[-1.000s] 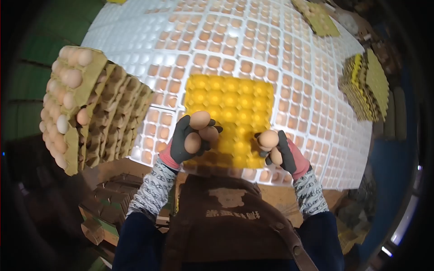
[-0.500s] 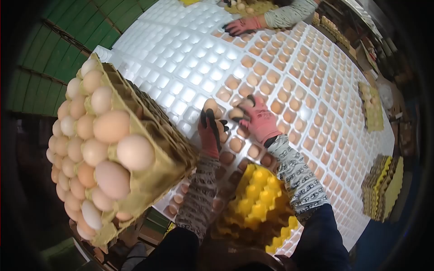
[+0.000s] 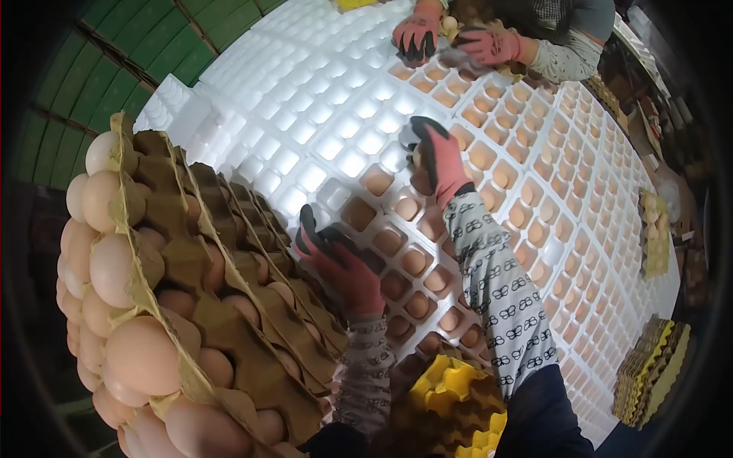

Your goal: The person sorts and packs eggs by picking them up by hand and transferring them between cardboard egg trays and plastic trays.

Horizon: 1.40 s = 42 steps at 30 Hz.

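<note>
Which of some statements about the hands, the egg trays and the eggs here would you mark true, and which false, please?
1. The person's right hand reaches over the white trays. True.
2. The person's left hand is bare. False: it wears a pink glove with dark fingers.
3. Every cell of the white trays holds an egg. False: many cells towards the upper left have none.
4. The stack of brown trays nearest the left hand holds eggs. True.
5. The yellow tray beside the right forearm lies on top of that stack. False: it lies apart, to the stack's right.
</note>
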{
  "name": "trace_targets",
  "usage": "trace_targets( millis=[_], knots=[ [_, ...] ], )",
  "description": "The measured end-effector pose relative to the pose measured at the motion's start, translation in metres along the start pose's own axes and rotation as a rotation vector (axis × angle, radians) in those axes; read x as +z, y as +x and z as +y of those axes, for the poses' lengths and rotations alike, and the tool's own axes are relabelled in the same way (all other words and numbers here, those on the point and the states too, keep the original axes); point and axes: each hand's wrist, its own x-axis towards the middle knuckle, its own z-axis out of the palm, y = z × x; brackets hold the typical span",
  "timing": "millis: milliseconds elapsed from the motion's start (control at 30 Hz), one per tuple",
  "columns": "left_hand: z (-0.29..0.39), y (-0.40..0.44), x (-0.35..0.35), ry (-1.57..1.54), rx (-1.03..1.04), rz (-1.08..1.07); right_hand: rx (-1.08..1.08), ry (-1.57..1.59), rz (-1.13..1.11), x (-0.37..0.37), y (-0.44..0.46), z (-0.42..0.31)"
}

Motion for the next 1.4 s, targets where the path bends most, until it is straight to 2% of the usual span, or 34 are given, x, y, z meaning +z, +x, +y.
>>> trace_targets(
  millis=[67,133,167,200,267,300,367,400,433,467,500,567,600,633,667,700,733,767,800,867,900,933,1000,1033,1067,1100,1167,1200,1267,1300,1333,1367,1400],
  knots=[
    [0.018,0.009,-0.002,0.243,0.016,-0.067,-0.104,-0.003,0.042,-0.003,0.006,0.014],
    [-0.002,0.011,0.001,0.274,0.118,-0.178,-0.565,-0.484,0.138,0.017,-0.003,0.033],
    [-0.001,0.012,0.001,0.288,0.169,-0.238,-0.715,-0.751,-0.096,0.01,-0.008,0.034],
    [0.003,0.009,0.0,0.218,0.158,-0.235,-0.636,-0.909,-0.211,0.009,-0.014,0.039],
    [0.015,0.0,-0.005,0.074,0.135,-0.249,-0.5,-0.775,-0.108,-0.016,-0.032,0.04],
    [0.03,-0.009,-0.011,-0.067,0.119,-0.364,-0.412,-0.476,-0.093,-0.041,-0.051,0.027],
    [0.066,-0.037,-0.034,-0.354,0.062,-0.602,-0.207,-0.218,-0.004,-0.103,-0.11,-0.003],
    [0.075,-0.048,-0.052,-0.293,0.153,-0.707,-0.199,-0.246,0.063,-0.144,-0.147,-0.005],
    [0.08,-0.058,-0.078,-0.229,0.245,-0.824,-0.125,-0.11,0.173,-0.177,-0.194,-0.016],
    [0.084,-0.065,-0.104,-0.17,0.347,-0.936,0.009,-0.18,0.302,-0.213,-0.247,-0.012],
    [0.087,-0.066,-0.131,-0.032,0.427,-1.017,0.039,-0.046,0.414,-0.24,-0.304,-0.011],
    [0.061,-0.078,-0.17,-0.07,0.354,-1.113,0.263,-0.232,0.648,-0.273,-0.422,-0.008],
    [0.048,-0.087,-0.189,-0.102,0.241,-1.134,0.407,-0.167,0.709,-0.272,-0.483,-0.002],
    [0.042,-0.096,-0.205,-0.133,0.127,-1.155,0.584,-0.474,0.594,-0.266,-0.544,0.002],
    [0.038,-0.103,-0.216,-0.136,0.131,-1.212,0.657,-0.509,0.504,-0.244,-0.598,0.015],
    [0.033,-0.103,-0.225,-0.125,0.124,-1.258,0.565,-0.305,0.443,-0.25,-0.603,0.003],
    [0.028,-0.104,-0.236,-0.114,0.118,-1.304,0.793,-0.54,0.083,-0.213,-0.634,0.013],
    [0.028,-0.115,-0.248,-0.099,0.196,-1.312,0.153,-0.855,0.125,-0.17,-0.666,0.031],
    [0.033,-0.125,-0.255,-0.094,0.277,-1.314,0.543,-0.356,0.377,-0.131,-0.635,-0.037],
    [0.066,-0.135,-0.259,-0.072,0.317,-1.278,0.518,-0.159,0.565,-0.125,-0.626,-0.07],
    [0.083,-0.139,-0.258,-0.209,0.134,-1.296,0.474,-0.108,0.634,-0.14,-0.632,-0.079],
    [0.122,-0.144,-0.261,-0.233,-0.001,-1.304,0.429,-0.052,0.697,-0.159,-0.635,-0.088],
    [0.16,-0.161,-0.257,-0.427,-0.056,-1.334,0.264,0.096,0.848,-0.214,-0.641,-0.092],
    [0.178,-0.17,-0.255,-0.523,-0.096,-1.337,0.182,0.28,0.931,-0.253,-0.65,-0.09],
    [0.187,-0.171,-0.25,-0.42,0.063,-1.324,0.212,0.195,1.067,-0.295,-0.655,-0.109],
    [0.197,-0.172,-0.246,-0.315,0.219,-1.295,0.333,0.153,1.356,-0.338,-0.673,-0.082],
    [0.16,-0.182,-0.234,-0.241,0.211,-1.223,-0.034,0.198,1.354,-0.433,-0.684,-0.096],
    [0.138,-0.185,-0.229,-0.201,0.205,-1.186,-0.142,0.151,1.383,-0.482,-0.69,-0.086],
    [0.105,-0.186,-0.228,-0.119,0.193,-1.113,-0.243,-0.104,1.539,-0.566,-0.689,-0.077],
    [0.098,-0.185,-0.236,-0.038,0.259,-1.095,-0.301,-0.041,1.549,-0.613,-0.694,-0.064],
    [0.088,-0.183,-0.245,0.044,0.321,-1.072,-0.303,0.013,1.512,-0.649,-0.697,-0.066],
    [0.075,-0.182,-0.251,0.155,0.392,-0.989,-0.261,-0.052,1.516,-0.698,-0.703,-0.051],
    [0.079,-0.176,-0.257,0.228,0.424,-0.993,-0.2,-0.128,1.529,-0.729,-0.702,-0.053]
  ],
)
